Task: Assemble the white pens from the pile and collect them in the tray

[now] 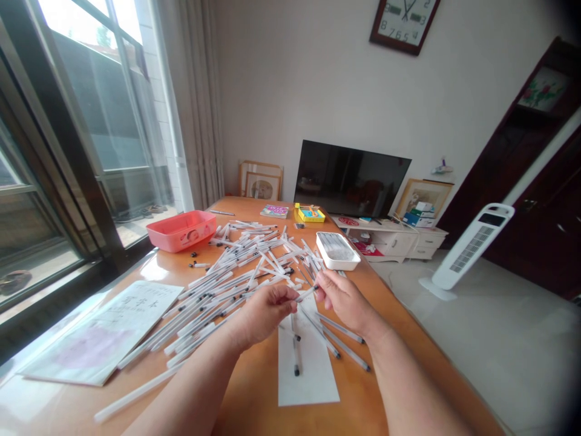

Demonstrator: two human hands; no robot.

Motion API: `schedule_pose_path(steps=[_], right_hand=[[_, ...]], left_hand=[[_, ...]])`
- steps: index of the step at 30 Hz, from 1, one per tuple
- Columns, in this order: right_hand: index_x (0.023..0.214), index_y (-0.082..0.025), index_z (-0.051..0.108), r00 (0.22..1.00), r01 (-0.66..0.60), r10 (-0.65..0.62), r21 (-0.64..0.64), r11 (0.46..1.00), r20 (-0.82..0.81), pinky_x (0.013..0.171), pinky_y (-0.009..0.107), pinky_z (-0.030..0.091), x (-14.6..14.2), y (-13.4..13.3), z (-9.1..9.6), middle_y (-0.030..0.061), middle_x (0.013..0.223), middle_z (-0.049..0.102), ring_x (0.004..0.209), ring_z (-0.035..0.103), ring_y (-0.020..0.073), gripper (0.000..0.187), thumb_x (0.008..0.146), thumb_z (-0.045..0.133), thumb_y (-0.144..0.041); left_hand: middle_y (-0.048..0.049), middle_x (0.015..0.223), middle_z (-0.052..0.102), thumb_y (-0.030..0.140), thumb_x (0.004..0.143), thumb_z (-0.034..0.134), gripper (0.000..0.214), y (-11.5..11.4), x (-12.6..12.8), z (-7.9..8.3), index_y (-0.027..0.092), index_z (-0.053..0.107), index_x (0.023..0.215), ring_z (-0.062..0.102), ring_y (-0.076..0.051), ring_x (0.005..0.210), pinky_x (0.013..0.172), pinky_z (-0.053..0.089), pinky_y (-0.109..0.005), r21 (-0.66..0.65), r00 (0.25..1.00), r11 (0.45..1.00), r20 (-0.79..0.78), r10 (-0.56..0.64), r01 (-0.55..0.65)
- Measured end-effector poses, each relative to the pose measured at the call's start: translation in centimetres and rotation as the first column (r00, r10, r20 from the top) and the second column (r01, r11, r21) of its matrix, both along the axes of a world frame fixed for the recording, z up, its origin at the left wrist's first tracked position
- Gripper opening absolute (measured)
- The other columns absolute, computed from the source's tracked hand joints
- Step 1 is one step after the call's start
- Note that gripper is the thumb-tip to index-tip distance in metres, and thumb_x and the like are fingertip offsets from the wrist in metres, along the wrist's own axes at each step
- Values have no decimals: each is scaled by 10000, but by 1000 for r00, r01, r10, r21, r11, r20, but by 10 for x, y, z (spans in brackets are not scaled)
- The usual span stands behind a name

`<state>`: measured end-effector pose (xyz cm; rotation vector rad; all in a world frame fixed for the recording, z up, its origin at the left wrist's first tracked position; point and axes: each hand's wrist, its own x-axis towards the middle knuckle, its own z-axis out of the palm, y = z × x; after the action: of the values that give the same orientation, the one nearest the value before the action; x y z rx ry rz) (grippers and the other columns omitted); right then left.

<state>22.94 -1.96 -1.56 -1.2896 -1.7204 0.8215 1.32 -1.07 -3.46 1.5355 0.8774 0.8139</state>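
Observation:
My left hand (267, 312) and my right hand (342, 300) meet above the wooden table (254, 393), both pinched on one white pen (306, 294) held between them. A big heap of white pens with black tips (236, 266) spreads over the table just beyond and left of my hands. A white sheet of paper (306, 363) lies under my hands with one pen on it, and a few more pens (345, 345) lie at its right edge.
A pink tray (181, 230) stands at the far left by the window. A white tray (338, 250) with pens sits beyond my right hand. A printed booklet (104, 333) lies near left. Small boxes (311, 213), a television, a tower fan (472, 248).

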Motion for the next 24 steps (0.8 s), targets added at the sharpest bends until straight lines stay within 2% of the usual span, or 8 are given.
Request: schedule_pose_path(steps=[4, 9, 13, 16, 18, 21, 24], right_hand=[[795, -206, 558, 999, -6, 2, 74, 997, 54, 598, 255, 393, -2, -1, 0, -22, 672, 582, 600, 497, 128, 352, 980, 480, -495], [653, -208, 458, 980, 64, -92, 154, 986, 178, 535, 257, 319, -2, 3, -7, -37, 578, 456, 563, 405, 123, 469, 947, 502, -571], [647, -209, 483, 986, 66, -81, 98, 993, 147, 544, 265, 344, 0, 5, -8, -24, 571, 482, 548, 429, 131, 517, 966, 426, -611], [775, -208, 577, 998, 37, -41, 65, 997, 56, 594, 270, 401, 0, 3, -3, -2, 662, 595, 590, 511, 143, 467, 991, 393, -579], [853, -211, 596, 1000, 6, -7, 52, 999, 8, 611, 264, 418, 0, 1, 0, -1, 723, 630, 612, 533, 140, 393, 986, 438, -545], [821, -207, 581, 1000, -2, 1, 46, 999, 30, 586, 252, 401, -1, -1, 0, -21, 669, 591, 577, 500, 126, 354, 960, 509, -525], [713, -203, 530, 992, 47, -58, 104, 993, 114, 546, 249, 353, -2, 0, -3, -38, 589, 506, 549, 437, 119, 425, 943, 520, -560]], left_hand=[[-7, 743, 582, 382, 798, 700, 271, 0, -1, -1, 128, 683, 891, 458, -124, 691, 665, 338, -270, 20, 1000, 1000, -17, 6, -5], [-12, 737, 588, 381, 802, 691, 261, -1, 2, -1, 130, 680, 876, 459, -128, 688, 656, 339, -273, 15, 1000, 1000, -20, -19, 19], [-18, 759, 604, 386, 804, 691, 273, -2, 3, 1, 130, 689, 898, 462, -128, 693, 661, 341, -272, -3, 999, 1000, -22, -23, 23], [-8, 744, 586, 390, 801, 693, 279, -3, 2, 4, 131, 693, 906, 445, -121, 679, 655, 332, -269, -7, 1000, 1000, -29, 5, -5], [-6, 741, 581, 391, 800, 689, 284, -3, 0, 5, 131, 695, 912, 439, -121, 679, 656, 330, -269, -2, 999, 1000, -37, 16, -16], [-5, 734, 579, 405, 800, 687, 295, -3, 0, 5, 130, 692, 907, 436, -120, 669, 645, 324, -268, 1, 999, 1000, -45, 19, -19], [0, 717, 571, 421, 790, 702, 299, -2, 0, 2, 136, 688, 880, 438, -117, 654, 634, 322, -264, 5, 999, 1000, -33, 8, -8]])
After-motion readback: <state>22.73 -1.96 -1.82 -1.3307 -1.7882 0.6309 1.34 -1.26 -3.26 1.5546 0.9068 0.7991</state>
